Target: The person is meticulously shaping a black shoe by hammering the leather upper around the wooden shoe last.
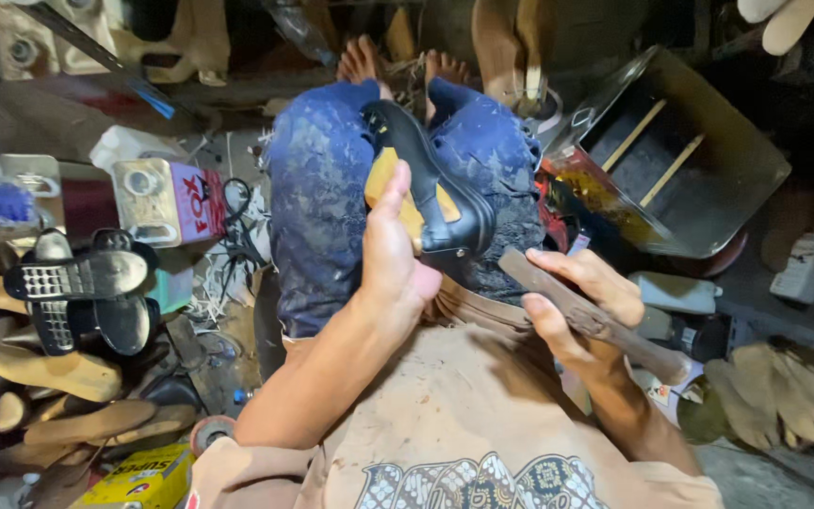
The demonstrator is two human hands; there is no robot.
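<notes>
At frame centre, the left hand (pixel 390 253) grips a black shoe (pixel 431 193) on its yellow last. Lower right, the right hand (pixel 572 306) is wrapped around a wooden tool handle (pixel 595 320).

Shoe (pixel 445 203) on lap, tray (pixel 756 179) right.

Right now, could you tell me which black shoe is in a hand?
The heeled shoe over the knees, in the left hand; the sandals lie aside.
</notes>
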